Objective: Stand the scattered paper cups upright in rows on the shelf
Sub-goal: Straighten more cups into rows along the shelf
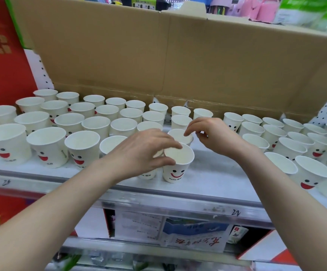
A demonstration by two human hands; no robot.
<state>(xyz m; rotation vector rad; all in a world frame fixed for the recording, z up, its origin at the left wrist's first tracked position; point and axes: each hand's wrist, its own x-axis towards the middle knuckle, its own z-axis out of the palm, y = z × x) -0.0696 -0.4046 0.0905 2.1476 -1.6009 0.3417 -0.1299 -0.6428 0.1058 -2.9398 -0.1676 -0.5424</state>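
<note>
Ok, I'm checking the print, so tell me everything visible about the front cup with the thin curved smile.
The cup is white paper, tapered, with a rolled rim, two black dot eyes, a thin red smile and small Hello lettering below. It stands upright and empty near the front edge of the shelf. The left hand holds its rim with thumb and finger; another cup stands close beside it.

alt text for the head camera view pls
A person's left hand grips the rim of an upright smiley-face paper cup at the front of a white shelf, while the right hand hovers, fingers loosely curled, over the cup behind. Rows of matching cups stand on both sides, with an opened cardboard box behind.
</note>
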